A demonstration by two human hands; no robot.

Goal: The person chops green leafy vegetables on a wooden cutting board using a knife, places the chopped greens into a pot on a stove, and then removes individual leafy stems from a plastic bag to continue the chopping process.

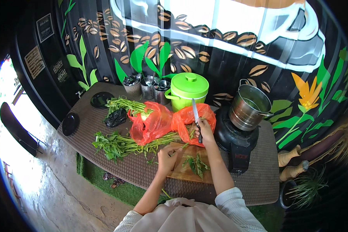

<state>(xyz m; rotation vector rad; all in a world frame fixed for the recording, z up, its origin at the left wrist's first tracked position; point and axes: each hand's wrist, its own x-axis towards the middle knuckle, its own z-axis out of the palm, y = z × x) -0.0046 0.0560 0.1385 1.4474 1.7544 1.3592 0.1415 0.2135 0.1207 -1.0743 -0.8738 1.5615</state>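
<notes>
My right hand [205, 131] is wrapped round the black handle of a knife [195, 110], its blade pointing up and away from me, above the cutting board's far edge. My left hand [168, 157] is closed over the left part of the wooden cutting board [176, 173], pinching a green stem [185, 145] that sticks out towards the right. Cut leafy greens [197, 165] lie on the board between my forearms. To the left stretches a pile of long-stemmed leafy greens [116, 146], its stem ends reaching towards the board.
Red plastic bags [152, 123] with vegetables lie behind the board. Farther back stand a lime-green lidded container [189, 91] and cutlery holders [147, 89]. On the right, a steel pot [248, 112] sits on a black stove [236, 144]. Black plates [70, 123] rest at the table's left.
</notes>
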